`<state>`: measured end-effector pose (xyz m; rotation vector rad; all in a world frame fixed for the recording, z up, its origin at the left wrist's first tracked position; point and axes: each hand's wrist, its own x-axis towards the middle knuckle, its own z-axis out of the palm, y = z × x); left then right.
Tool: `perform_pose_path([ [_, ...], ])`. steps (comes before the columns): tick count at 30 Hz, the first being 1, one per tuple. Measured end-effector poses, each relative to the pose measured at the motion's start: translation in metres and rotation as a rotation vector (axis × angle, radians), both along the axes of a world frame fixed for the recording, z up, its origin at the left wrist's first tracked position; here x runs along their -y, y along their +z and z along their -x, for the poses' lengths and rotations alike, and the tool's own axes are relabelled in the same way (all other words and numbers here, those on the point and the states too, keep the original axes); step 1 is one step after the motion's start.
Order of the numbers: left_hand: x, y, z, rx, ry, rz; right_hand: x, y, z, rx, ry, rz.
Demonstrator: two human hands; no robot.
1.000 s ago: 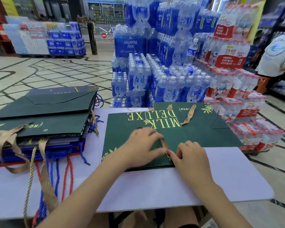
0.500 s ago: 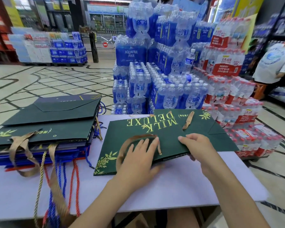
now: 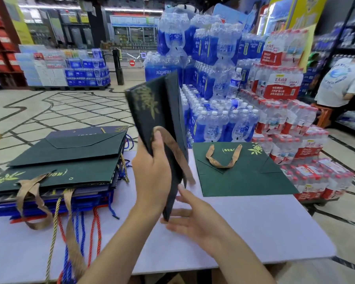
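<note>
A flat dark green paper gift bag (image 3: pixel 152 111) with gold leaf print stands on edge above the white table (image 3: pixel 254 232). My left hand (image 3: pixel 152 171) grips it from the left, thumb over its tan ribbon handle (image 3: pixel 172 144). My right hand (image 3: pixel 193 220) lies under the bag's lower edge with fingers straight, touching it. A second flat green bag (image 3: pixel 244 177) with a tan ribbon handle lies on the table to the right.
A stack of flat green and blue bags (image 3: pixel 59 167) with rope and ribbon handles fills the table's left side. Shrink-wrapped water bottle packs (image 3: pixel 223 89) are piled behind the table. A person in a white shirt (image 3: pixel 340 83) stands at the far right by shelves.
The top green bag was lifted off the table and turned up on its edge by my left hand. My right hand moved below it. A second green bag underneath is now uncovered.
</note>
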<state>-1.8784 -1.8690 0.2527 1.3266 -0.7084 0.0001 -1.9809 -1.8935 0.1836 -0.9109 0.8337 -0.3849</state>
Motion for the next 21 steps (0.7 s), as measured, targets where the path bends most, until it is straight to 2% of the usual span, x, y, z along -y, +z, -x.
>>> perform_pose_path([
  [4, -0.003, -0.001, -0.008, -0.325, -0.093, 0.159, 0.022, -0.007, 0.011, 0.071, -0.277, 0.186],
  [8, -0.013, -0.020, -0.027, -0.596, -0.252, 0.062, 0.054, 0.007, 0.047, -0.059, -0.464, 0.374],
  [11, -0.024, -0.043, -0.032, -0.719, -0.351, -0.043, 0.069, 0.008, 0.073, -0.203, -0.472, 0.484],
  [16, -0.046, -0.088, -0.033, -0.789, -0.330, -0.232, 0.071, -0.009, 0.093, -0.348, -0.323, 0.588],
  [18, -0.054, -0.102, -0.035, -0.704, -0.271, -0.373, 0.073, -0.019, 0.095, -0.502, -0.287, 0.682],
  [19, -0.059, -0.106, -0.035, -0.574, -0.202, -0.498, 0.076, -0.023, 0.096, -0.621, -0.257, 0.744],
  [21, -0.068, -0.109, -0.038, -0.165, -0.053, -0.813, 0.080, -0.030, 0.095, -0.924, -0.179, 0.913],
])
